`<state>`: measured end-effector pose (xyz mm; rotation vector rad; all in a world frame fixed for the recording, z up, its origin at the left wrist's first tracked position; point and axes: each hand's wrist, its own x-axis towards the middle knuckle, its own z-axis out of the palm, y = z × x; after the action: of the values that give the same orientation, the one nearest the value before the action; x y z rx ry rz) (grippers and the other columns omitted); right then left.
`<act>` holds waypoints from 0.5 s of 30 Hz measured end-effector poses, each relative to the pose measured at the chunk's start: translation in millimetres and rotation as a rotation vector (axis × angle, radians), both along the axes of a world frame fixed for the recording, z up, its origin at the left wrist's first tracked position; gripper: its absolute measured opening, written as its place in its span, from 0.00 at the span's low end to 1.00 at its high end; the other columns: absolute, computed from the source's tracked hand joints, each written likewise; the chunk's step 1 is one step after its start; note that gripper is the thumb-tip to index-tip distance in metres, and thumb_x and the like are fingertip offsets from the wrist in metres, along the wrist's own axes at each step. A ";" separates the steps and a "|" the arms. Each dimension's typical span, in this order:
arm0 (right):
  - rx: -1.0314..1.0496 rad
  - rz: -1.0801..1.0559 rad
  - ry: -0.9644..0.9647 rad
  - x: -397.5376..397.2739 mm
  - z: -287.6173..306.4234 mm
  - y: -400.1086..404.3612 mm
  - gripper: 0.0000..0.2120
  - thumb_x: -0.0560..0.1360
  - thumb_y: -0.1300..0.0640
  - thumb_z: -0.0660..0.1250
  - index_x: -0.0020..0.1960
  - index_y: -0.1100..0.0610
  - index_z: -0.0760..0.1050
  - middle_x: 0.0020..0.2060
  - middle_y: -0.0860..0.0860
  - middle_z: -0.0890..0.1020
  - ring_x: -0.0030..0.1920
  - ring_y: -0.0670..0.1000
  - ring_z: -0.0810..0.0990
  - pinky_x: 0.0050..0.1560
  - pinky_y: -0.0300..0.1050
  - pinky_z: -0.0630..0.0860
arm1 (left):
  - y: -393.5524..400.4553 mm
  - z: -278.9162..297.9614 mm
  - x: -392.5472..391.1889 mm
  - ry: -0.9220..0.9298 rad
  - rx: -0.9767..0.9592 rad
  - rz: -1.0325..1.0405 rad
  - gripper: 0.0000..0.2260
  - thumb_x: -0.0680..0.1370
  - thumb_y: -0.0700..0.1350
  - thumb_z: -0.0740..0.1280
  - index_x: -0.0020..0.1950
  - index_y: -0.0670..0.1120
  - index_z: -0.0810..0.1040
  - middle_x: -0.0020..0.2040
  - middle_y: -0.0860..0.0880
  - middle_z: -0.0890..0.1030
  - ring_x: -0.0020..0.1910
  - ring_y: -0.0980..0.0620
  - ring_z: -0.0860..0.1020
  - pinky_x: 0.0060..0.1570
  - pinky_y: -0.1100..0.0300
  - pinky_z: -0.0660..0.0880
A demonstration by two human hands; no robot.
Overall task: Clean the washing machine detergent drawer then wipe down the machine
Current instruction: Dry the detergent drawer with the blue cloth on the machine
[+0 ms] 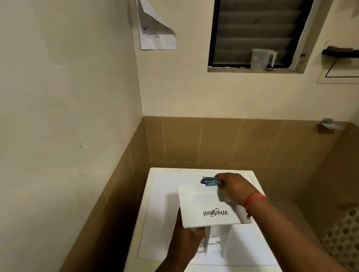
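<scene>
one white washing machine [157, 219] against tan-tiled corner walls [216, 142]

Both forearms are bare, with no sleeves visible. A red-orange thread band [255, 200] encircles the wrist just behind the right hand [234, 187]. The left hand [189, 242] carries no ornament.

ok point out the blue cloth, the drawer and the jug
cloth [210, 181], head view, on the bunched blue fabric
drawer [202, 209], head view, on its white front panel
jug [260, 59], head view, on its clear body
</scene>
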<state>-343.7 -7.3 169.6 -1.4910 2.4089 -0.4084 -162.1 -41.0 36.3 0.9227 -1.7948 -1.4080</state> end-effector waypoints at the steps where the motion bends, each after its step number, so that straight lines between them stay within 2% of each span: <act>1: -0.018 -0.048 -0.015 -5.5 -1.4 6.6 0.12 0.73 0.66 0.61 0.50 0.57 0.79 0.46 0.55 0.83 0.49 0.57 0.80 0.46 0.46 0.72 | -1.2 -1.4 1.5 0.009 -0.021 0.000 0.24 0.71 0.43 0.74 0.66 0.48 0.74 0.60 0.56 0.81 0.61 0.59 0.78 0.61 0.58 0.76; 4: -0.177 -0.176 -0.033 -4.7 -11.1 30.0 0.17 0.74 0.67 0.62 0.57 0.54 0.81 0.51 0.54 0.84 0.54 0.57 0.80 0.46 0.41 0.69 | 0.9 4.1 0.7 0.049 -0.016 0.010 0.24 0.70 0.38 0.75 0.65 0.47 0.75 0.58 0.55 0.82 0.59 0.61 0.78 0.55 0.69 0.75; 7: -0.363 -0.260 -0.086 16.1 -30.5 58.1 0.22 0.75 0.69 0.61 0.66 0.54 0.77 0.60 0.51 0.82 0.59 0.53 0.79 0.53 0.32 0.66 | 2.0 7.0 0.0 0.092 -0.024 0.001 0.21 0.71 0.31 0.74 0.62 0.42 0.77 0.54 0.57 0.84 0.55 0.65 0.79 0.50 0.75 0.73; 9: -0.440 -0.323 -0.135 28.4 -44.0 75.7 0.23 0.76 0.70 0.61 0.67 0.54 0.76 0.60 0.51 0.81 0.57 0.52 0.80 0.56 0.33 0.70 | 2.0 8.0 -1.0 0.122 -0.033 -0.007 0.20 0.70 0.29 0.73 0.61 0.40 0.77 0.53 0.58 0.84 0.54 0.65 0.80 0.50 0.75 0.73; 11: -0.490 -0.370 -0.122 37.9 -54.6 90.2 0.23 0.77 0.70 0.61 0.68 0.54 0.75 0.59 0.51 0.82 0.54 0.52 0.81 0.57 0.36 0.72 | -0.3 6.9 -0.8 0.119 -0.035 -0.011 0.20 0.70 0.29 0.74 0.61 0.40 0.78 0.53 0.56 0.85 0.55 0.63 0.81 0.50 0.74 0.74; 13: -0.521 -0.400 -0.102 47.5 -61.2 100.6 0.22 0.77 0.69 0.63 0.68 0.55 0.75 0.55 0.51 0.82 0.52 0.52 0.81 0.55 0.36 0.71 | -1.1 6.4 -2.3 0.113 -0.075 0.008 0.21 0.69 0.29 0.74 0.60 0.40 0.78 0.54 0.52 0.84 0.57 0.59 0.81 0.51 0.73 0.74; 15: -0.527 -0.411 -0.101 57.6 -65.2 106.5 0.22 0.77 0.68 0.64 0.70 0.55 0.73 0.50 0.52 0.78 0.46 0.53 0.80 0.52 0.41 0.74 | 0.2 6.1 -3.1 0.105 -0.100 0.022 0.20 0.69 0.30 0.74 0.60 0.40 0.79 0.55 0.52 0.84 0.57 0.59 0.80 0.52 0.74 0.73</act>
<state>-286.1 99.3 104.4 -1.0851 2.6424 -1.2548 -165.2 -40.8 42.3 0.7991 -1.7549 -1.3160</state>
